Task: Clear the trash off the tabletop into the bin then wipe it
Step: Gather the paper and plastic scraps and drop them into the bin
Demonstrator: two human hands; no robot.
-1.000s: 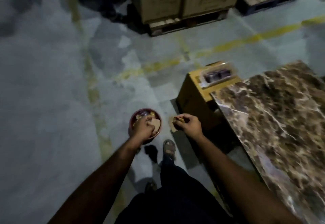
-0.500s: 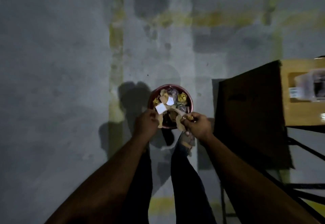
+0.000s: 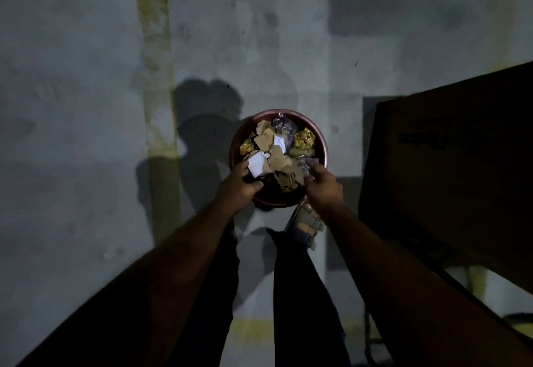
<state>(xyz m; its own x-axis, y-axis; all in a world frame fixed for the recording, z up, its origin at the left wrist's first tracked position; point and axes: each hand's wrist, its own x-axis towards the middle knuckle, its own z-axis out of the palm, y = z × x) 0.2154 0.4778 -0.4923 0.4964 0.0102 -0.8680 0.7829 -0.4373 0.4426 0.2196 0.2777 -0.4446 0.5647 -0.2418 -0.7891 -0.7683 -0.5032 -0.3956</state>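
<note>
Your left hand (image 3: 240,185) and right hand (image 3: 320,180) hover loosely uncurled over the bin (image 3: 323,147), gripping nothing. Its paper scraps (image 3: 278,159) look light and crushable; pinch edges.

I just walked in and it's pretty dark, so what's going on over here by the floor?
A person is standing over a round red bin on the concrete floor, dropping trash into it. The bin holds brown paper scraps, white paper and gold wrappers. The left hand and the right hand hover above its near rim, fingers loosely curled.
</note>
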